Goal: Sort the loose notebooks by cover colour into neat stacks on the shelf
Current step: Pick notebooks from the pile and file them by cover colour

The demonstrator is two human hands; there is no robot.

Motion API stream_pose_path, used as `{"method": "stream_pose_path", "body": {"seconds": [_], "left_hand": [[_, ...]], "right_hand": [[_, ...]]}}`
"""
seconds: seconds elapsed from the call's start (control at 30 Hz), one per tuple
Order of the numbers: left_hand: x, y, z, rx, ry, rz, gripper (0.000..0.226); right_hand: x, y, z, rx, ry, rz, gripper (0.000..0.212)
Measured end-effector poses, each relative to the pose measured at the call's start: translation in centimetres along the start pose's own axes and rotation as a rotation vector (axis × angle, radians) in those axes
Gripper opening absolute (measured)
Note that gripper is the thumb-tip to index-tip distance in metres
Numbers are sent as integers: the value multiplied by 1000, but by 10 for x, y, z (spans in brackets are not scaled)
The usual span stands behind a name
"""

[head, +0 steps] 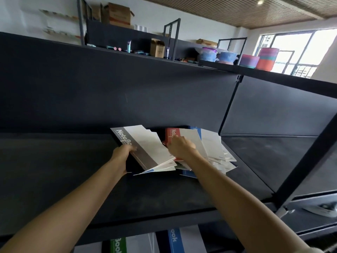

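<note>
Gripping the left edge of the grey notebook [144, 157] with my left hand [122, 153], I hold it tilted above the black shelf [73, 170]. My right hand [180, 147] lies on the red notebook [171, 134] in the loose pile just beside it, fingers bent; whether they pinch it I cannot tell.
</note>
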State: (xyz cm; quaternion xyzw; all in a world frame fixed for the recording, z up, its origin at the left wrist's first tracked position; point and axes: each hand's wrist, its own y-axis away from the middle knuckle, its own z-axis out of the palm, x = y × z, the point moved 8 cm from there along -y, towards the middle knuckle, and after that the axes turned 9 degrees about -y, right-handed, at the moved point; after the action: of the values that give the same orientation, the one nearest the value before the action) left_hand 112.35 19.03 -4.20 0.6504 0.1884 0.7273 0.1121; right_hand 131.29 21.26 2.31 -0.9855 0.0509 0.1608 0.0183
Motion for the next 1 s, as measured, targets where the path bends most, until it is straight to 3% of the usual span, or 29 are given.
{"method": "stream_pose_path", "body": {"seconds": [0.17,0.27,0.33,0.4,0.5,0.63,0.77,0.83,1.0], "left_hand": [[3,-1,-26,57,-35,-4,17],[2,-5,-35,84,-76,4,15],[1,-8,-37,91,-97,5,22],[-1,-11,-37,77,-110,0,27],[-4,-13,-28,30,-57,-3,27],[4,-9,-4,-59,60,83,27],[4,-4,12,-106,117,77,22],[2,-6,4,-80,48,86,32],[-3,-5,-5,-114,-28,71,33]], "right_hand": [[23,-3,18,-33,37,192,84],[19,2,20,-91,58,226,93],[18,-2,28,-169,89,228,87],[6,-4,34,-208,154,119,67],[-24,0,21,-82,362,-146,38],[-73,30,6,90,460,-341,35],[-114,60,17,-23,245,-449,31],[-102,45,12,-30,127,-369,28],[19,-8,-12,132,56,124,36]]}}
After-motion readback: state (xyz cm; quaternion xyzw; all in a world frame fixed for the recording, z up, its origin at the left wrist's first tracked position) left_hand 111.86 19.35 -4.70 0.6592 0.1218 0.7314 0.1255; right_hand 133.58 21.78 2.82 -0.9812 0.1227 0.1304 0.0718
